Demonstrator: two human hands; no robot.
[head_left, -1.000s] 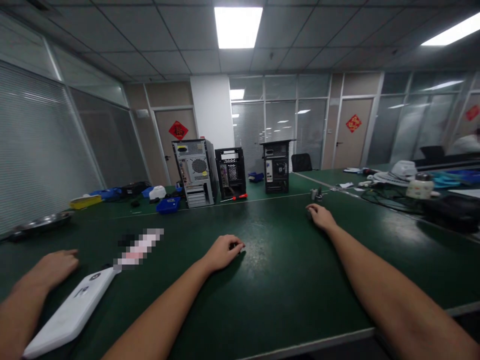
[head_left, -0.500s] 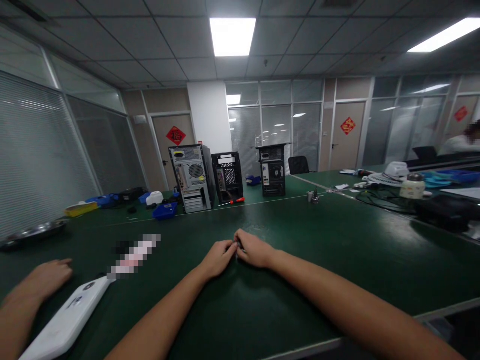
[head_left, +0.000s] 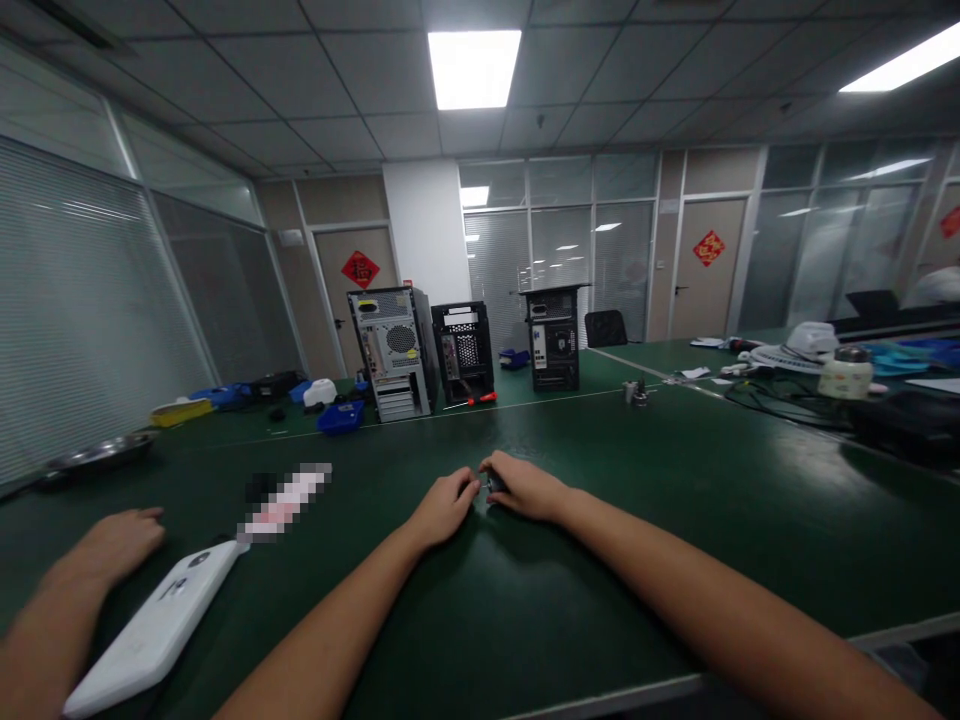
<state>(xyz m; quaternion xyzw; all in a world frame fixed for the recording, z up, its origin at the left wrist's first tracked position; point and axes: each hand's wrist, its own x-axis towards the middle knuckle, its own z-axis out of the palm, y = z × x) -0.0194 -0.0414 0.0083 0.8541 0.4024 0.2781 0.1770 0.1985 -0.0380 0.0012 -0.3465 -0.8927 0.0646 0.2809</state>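
Observation:
My left hand (head_left: pixel 444 508) rests low over the green table, its thumb and fingers pinched together near a thin light tip. What it pinches, if anything, is too small to make out. A short gap away, my right hand (head_left: pixel 526 488) curls its thumb and fingers round a small dark object with a metallic glint (head_left: pixel 495 482). Most of that object is hidden by the fingers, so its kind does not show. Both hands face each other at the middle of the view.
Another person's hand (head_left: pixel 120 548) lies at the left beside a white power strip-like slab (head_left: pixel 161 620). Computer cases (head_left: pixel 397 350) stand at the back, with a red-handled screwdriver (head_left: pixel 482 399) and a blue tray (head_left: pixel 341 418) before them. Small metal parts (head_left: pixel 637 393) and cables (head_left: pixel 772 400) lie to the right.
My hands were touching and now stand slightly apart, the right one shifted to the right with the small dark object showing. The view has turned slightly left.

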